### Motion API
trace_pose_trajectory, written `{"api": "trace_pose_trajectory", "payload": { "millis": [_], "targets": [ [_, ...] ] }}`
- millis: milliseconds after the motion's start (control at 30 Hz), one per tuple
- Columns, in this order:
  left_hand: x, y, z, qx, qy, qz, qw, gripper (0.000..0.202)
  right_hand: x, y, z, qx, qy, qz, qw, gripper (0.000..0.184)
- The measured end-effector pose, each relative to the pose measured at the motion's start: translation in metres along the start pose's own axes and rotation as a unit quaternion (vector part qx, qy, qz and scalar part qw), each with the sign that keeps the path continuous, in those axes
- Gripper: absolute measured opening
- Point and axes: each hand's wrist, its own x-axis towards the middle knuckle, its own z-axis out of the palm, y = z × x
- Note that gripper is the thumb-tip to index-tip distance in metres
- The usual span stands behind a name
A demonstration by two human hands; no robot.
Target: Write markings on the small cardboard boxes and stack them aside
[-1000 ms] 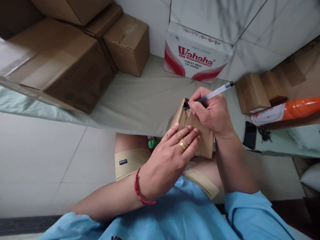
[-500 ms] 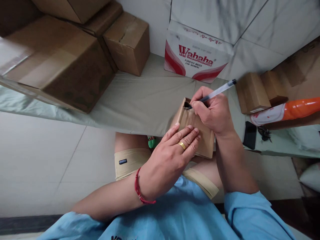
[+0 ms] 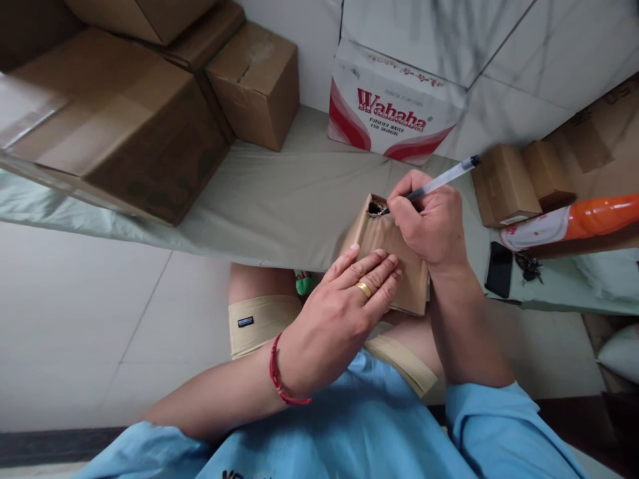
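Note:
A small brown cardboard box (image 3: 372, 234) lies at the near edge of a cloth-covered surface (image 3: 294, 199). My left hand (image 3: 344, 306) presses flat on the box's near end, fingers stretched out, a gold ring on one finger. My right hand (image 3: 432, 219) is closed around a clear-barrelled pen (image 3: 442, 178). The pen's tip touches a black scribbled patch at the box's far corner.
Large brown cartons (image 3: 114, 120) are stacked at the left, a white and red Wahaha box (image 3: 392, 106) stands at the back, and small brown boxes (image 3: 519, 183) sit at the right. An orange and white tube (image 3: 574, 223), a black phone (image 3: 498, 269) and keys lie nearby.
My right hand and the pen have shifted slightly to the right over the black patch. My left hand and the box have stayed in place.

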Motion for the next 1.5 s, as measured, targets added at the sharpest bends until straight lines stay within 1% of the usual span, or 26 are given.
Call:
{"api": "trace_pose_trajectory", "payload": {
  "millis": [67, 133, 200, 233, 300, 333, 367, 400, 433, 467, 500, 567, 633, 667, 733, 800, 867, 933, 1000, 1067, 1167, 1267, 1367, 1500],
  "targets": [
    [0.000, 0.000, 0.000, 0.002, 0.000, -0.001, 1.000, 0.034, -0.001, 0.002, 0.001, -0.009, 0.024, -0.009, 1.000, 0.023],
    [0.000, 0.000, -0.001, 0.003, -0.003, 0.000, 1.000, 0.034, -0.002, 0.005, 0.003, 0.004, 0.060, -0.018, 0.998, 0.018],
    [0.000, -0.001, -0.001, 0.003, -0.002, 0.002, 1.000, 0.035, -0.004, 0.010, 0.003, 0.033, 0.123, -0.019, 0.992, 0.011],
    [-0.001, -0.001, -0.001, 0.002, -0.002, 0.003, 1.000, 0.035, -0.005, 0.014, 0.002, 0.046, 0.162, -0.018, 0.986, 0.014],
    [-0.001, -0.003, 0.000, 0.001, -0.002, 0.004, 1.000, 0.036, -0.010, 0.030, -0.004, 0.058, 0.232, -0.005, 0.971, 0.023],
    [-0.001, -0.003, 0.001, 0.001, -0.001, 0.005, 1.000, 0.036, -0.013, 0.042, -0.008, 0.051, 0.253, 0.007, 0.966, 0.027],
    [-0.001, -0.003, 0.001, 0.000, -0.001, 0.007, 1.000, 0.036, -0.017, 0.056, -0.013, 0.032, 0.261, 0.023, 0.965, 0.029],
    [-0.002, -0.004, 0.002, -0.001, -0.001, 0.009, 1.000, 0.036, -0.022, 0.073, -0.018, 0.000, 0.253, 0.048, 0.966, 0.031],
    [-0.002, -0.004, 0.003, -0.002, -0.001, 0.010, 1.000, 0.036, -0.028, 0.092, -0.023, -0.046, 0.233, 0.078, 0.968, 0.031],
    [-0.002, -0.003, 0.003, -0.003, -0.002, 0.011, 1.000, 0.035, -0.034, 0.112, -0.027, -0.104, 0.191, 0.118, 0.969, 0.030],
    [-0.002, -0.003, 0.003, -0.004, -0.004, 0.010, 1.000, 0.035, -0.041, 0.132, -0.030, -0.164, 0.135, 0.168, 0.963, 0.030],
    [-0.001, -0.002, 0.004, -0.006, -0.004, 0.007, 1.000, 0.037, -0.054, 0.168, -0.032, -0.247, 0.010, 0.268, 0.931, 0.032],
    [-0.001, -0.001, 0.003, -0.014, 0.004, 0.003, 1.000, 0.037, -0.067, 0.194, -0.030, -0.269, -0.046, 0.315, 0.909, 0.035],
    [0.000, 0.000, 0.002, -0.022, 0.012, 0.002, 1.000, 0.034, -0.072, 0.204, -0.028, -0.269, -0.053, 0.324, 0.905, 0.037],
    [0.001, 0.000, 0.001, -0.038, 0.031, -0.003, 0.999, 0.026, -0.079, 0.218, -0.023, -0.268, -0.052, 0.331, 0.904, 0.044],
    [0.001, 0.000, 0.000, -0.049, 0.053, -0.008, 0.997, 0.019, -0.082, 0.226, -0.020, -0.266, -0.047, 0.332, 0.904, 0.057],
    [0.001, -0.001, -0.001, -0.057, 0.074, -0.011, 0.996, 0.019, -0.085, 0.231, -0.022, -0.264, -0.036, 0.331, 0.905, 0.072],
    [0.001, -0.002, -0.001, -0.066, 0.093, -0.007, 0.993, 0.021, -0.089, 0.235, -0.032, -0.271, -0.015, 0.328, 0.905, 0.081],
    [-0.001, -0.006, 0.000, -0.065, 0.108, -0.001, 0.992, 0.025, -0.099, 0.239, -0.050, -0.294, 0.020, 0.334, 0.895, 0.081],
    [-0.004, -0.010, 0.001, -0.056, 0.121, -0.002, 0.991, 0.028, -0.113, 0.244, -0.075, -0.329, 0.067, 0.359, 0.871, 0.080],
    [-0.013, -0.016, 0.004, -0.067, 0.129, -0.029, 0.989, 0.032, -0.139, 0.254, -0.115, -0.374, 0.131, 0.426, 0.813, 0.083],
    [-0.021, -0.019, 0.008, -0.093, 0.128, -0.039, 0.987, 0.037, -0.161, 0.265, -0.144, -0.388, 0.157, 0.501, 0.758, 0.089],
    [-0.023, -0.018, 0.011, -0.086, 0.134, -0.030, 0.987, 0.039, -0.170, 0.275, -0.159, -0.375, 0.146, 0.562, 0.722, 0.092],
    [-0.018, -0.015, 0.018, -0.064, 0.143, -0.017, 0.988, 0.037, -0.162, 0.283, -0.165, -0.364, 0.137, 0.609, 0.691, 0.092]
  ]
}}
